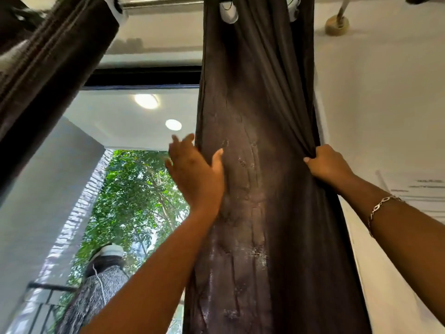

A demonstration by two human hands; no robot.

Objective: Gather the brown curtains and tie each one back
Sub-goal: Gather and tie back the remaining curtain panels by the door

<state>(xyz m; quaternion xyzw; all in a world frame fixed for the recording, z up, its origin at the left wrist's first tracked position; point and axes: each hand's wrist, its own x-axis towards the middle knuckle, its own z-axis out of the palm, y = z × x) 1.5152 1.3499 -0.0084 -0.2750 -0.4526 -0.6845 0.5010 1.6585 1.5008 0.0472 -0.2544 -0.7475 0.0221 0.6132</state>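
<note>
Right brown curtain [260, 165] hangs bunched from the rod [163, 2], bottom cut off by frame. Left hand [195, 174] flat on its left edge, fingers straight. Right hand [325, 162] clenched on right-edge folds, fingertips buried in fabric. Second curtain [50, 59] upper left, partly cropped.
</note>
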